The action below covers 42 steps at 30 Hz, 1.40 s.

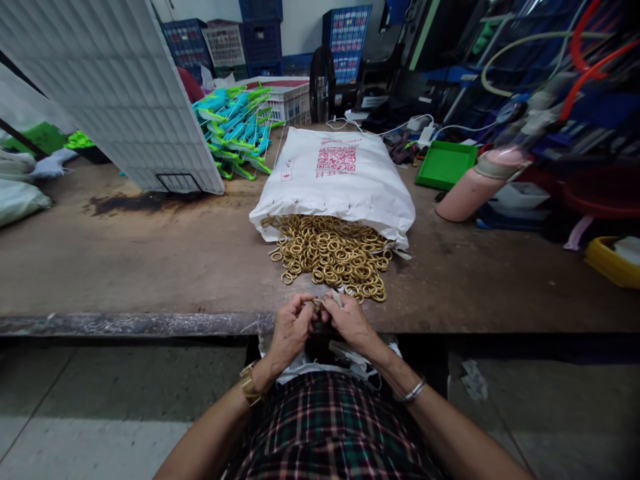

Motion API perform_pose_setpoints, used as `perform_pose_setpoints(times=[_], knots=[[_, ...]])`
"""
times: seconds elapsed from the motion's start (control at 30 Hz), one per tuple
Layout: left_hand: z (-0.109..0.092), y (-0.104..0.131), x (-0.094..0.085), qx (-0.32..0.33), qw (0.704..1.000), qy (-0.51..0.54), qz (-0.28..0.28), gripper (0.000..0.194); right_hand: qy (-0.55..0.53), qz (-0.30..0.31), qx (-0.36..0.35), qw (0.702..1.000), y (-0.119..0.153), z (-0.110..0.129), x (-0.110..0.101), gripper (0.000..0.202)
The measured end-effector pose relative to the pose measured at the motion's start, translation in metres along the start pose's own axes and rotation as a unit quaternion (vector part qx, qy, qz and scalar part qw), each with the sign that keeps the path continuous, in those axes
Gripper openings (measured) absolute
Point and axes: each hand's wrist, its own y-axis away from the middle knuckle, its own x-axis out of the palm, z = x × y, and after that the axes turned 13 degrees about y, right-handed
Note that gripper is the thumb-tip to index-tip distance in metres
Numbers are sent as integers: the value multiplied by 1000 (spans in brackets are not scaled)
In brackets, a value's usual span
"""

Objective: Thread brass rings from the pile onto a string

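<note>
At the table's front edge my two hands are close together. My left hand (292,328) is closed, pinching a gold-coloured ring (317,304) between thumb and fingers. My right hand (351,325) is closed too, its fingertips against the same ring's right side. A small pale grey flat piece (337,299) sticks up from the right hand's grip; its kind cannot be made out. Just beyond the hands lies a heap of gold-coloured rings (335,257), spilling from the open mouth of a white woven sack (300,190) with red print.
A tall pale ribbed panel (150,100) stands on the table (150,267) at left. Behind it are stacked turquoise and green plastic parts (237,127). To the right are a green tray (447,165), a pink cylinder (470,190) with hoses and a yellow container (613,263).
</note>
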Motion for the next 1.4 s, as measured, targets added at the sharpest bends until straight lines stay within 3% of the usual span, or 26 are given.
perform_pose_setpoints(times=[0.17,0.47,0.63,0.73,0.93,1.4], knots=[[-4,-2,-2,-41,999,11,12,23,8,-7,0,1000,0,2,1,29],[-7,1,-5,-105,987,75,93,26,34,-9,-3,999,-4,0,3,25],[-2,1,-7,-108,980,146,77,24,95,-46,-3,994,-3,0,-2,24],[-3,1,-7,-98,980,163,57,25,228,-49,-58,971,0,-2,-4,18],[-2,0,-8,-87,985,146,39,30,398,19,-98,912,7,-4,0,19],[-6,12,-8,-41,994,97,11,35,479,57,-92,871,4,3,3,24]])
